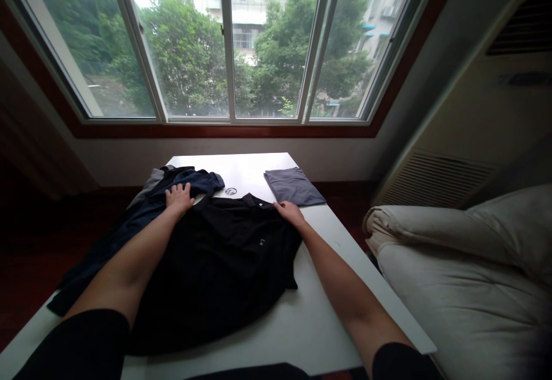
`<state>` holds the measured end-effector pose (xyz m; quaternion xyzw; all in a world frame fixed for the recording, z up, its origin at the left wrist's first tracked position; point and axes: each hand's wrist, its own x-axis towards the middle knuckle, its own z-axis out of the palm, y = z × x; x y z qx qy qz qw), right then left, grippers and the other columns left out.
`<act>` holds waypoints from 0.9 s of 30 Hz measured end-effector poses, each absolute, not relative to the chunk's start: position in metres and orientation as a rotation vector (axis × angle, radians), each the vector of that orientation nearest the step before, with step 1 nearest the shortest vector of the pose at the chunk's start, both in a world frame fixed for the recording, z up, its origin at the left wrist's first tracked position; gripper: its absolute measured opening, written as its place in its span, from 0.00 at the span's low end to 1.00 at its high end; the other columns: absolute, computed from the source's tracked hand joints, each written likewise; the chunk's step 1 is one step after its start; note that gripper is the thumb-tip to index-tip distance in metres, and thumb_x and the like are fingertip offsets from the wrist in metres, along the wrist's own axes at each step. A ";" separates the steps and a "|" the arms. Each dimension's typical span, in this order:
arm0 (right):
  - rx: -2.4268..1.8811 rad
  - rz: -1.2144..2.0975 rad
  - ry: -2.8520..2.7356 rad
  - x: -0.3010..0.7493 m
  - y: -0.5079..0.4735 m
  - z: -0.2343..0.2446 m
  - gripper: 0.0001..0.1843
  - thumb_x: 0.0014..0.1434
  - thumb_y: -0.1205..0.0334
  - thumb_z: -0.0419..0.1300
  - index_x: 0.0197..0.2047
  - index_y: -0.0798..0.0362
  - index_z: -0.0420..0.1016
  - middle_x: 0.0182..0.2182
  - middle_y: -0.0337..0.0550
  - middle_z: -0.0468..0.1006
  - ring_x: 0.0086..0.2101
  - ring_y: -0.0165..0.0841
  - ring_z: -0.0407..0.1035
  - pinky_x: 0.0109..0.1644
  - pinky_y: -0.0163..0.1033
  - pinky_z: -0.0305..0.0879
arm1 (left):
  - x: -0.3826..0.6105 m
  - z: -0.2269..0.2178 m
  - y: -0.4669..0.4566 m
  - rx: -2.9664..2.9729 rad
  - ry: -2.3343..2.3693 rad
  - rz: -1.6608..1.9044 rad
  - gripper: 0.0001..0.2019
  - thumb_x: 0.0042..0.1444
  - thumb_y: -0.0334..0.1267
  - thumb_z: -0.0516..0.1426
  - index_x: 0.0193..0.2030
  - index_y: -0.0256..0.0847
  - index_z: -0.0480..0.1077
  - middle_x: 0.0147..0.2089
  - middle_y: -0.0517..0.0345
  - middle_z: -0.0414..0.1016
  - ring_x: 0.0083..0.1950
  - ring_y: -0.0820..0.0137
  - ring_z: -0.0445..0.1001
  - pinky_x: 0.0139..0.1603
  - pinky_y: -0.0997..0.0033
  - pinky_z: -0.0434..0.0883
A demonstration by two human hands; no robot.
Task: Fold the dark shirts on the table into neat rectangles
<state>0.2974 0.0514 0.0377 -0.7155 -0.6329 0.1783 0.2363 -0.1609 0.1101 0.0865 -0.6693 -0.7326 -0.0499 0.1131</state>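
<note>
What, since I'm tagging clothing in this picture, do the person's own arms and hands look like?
The left hand and right hand are ungloved. The left sleeve and right sleeve are short and black, plain where visible, leaving the forearms bare. No watch or bracelet shows; any rings would be too small to tell.

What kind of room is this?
It looks like a room in somebody's home, maybe a living room or bedroom. There's a cream padded sofa or bed, a wide window facing trees, and a black shirt spread on a white table.
</note>
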 end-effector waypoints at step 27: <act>-1.941 0.317 -1.807 0.276 0.038 0.036 0.22 0.69 0.46 0.60 0.62 0.45 0.69 0.46 0.46 0.82 0.46 0.41 0.77 0.46 0.38 0.65 | -0.227 0.138 0.161 -1.970 -2.258 -0.612 0.26 0.72 0.46 0.45 0.65 0.30 0.69 0.58 0.35 0.77 0.57 0.48 0.76 0.54 0.54 0.70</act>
